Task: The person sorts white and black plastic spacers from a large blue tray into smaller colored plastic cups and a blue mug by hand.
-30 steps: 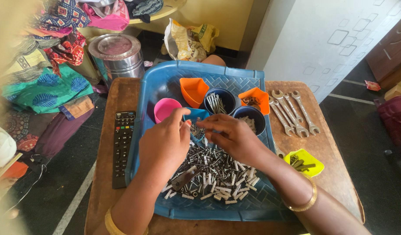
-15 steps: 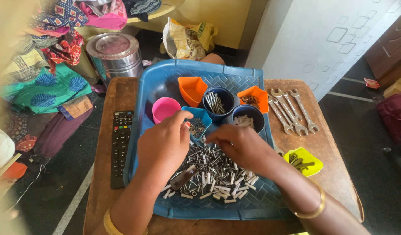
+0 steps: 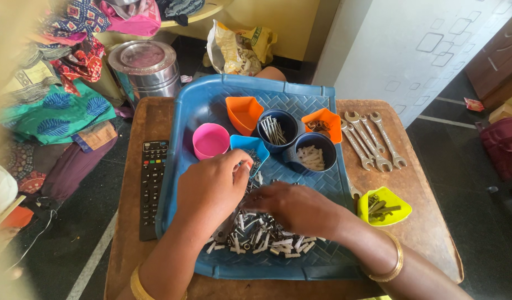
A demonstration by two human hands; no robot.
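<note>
Both hands have dropped from the small blue cup (image 3: 250,148) onto the heap of screws and plugs (image 3: 261,233) in the blue tray (image 3: 203,105): the right hand (image 3: 292,208) lies flat, its grip hidden; the left hand (image 3: 211,186) pinches something tiny, sorting apparently ongoing.
</note>
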